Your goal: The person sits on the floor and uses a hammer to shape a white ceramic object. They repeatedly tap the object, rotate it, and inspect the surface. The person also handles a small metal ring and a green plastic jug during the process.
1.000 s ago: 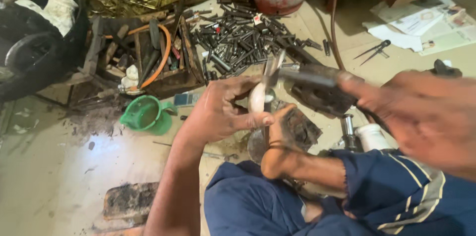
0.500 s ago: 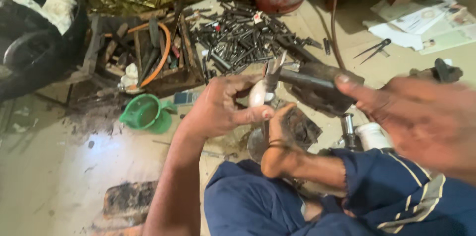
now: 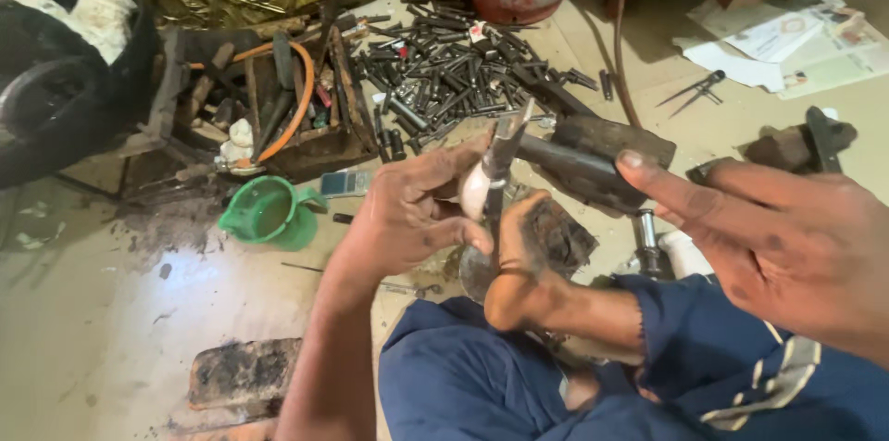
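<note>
1. Left hand (image 3: 407, 219) pinches a small pale metal piece (image 3: 475, 193) between thumb and fingers, raised in front of the body over the bare foot (image 3: 519, 265), presumably to steady it for work.
2. A thin metal strip (image 3: 505, 149) rises from the grip; its long axis runs near-upright, tip tilted up and away toward the scattered punches (image 3: 454, 61) on the floor.
3. Right hand (image 3: 787, 246) is close to the lens, fingers spread; whether it grips the dark hammer (image 3: 593, 158) just beyond its fingertips cannot be told.
4. Green jug (image 3: 269, 214) stands on the floor (image 3: 102, 311), well left.
</note>
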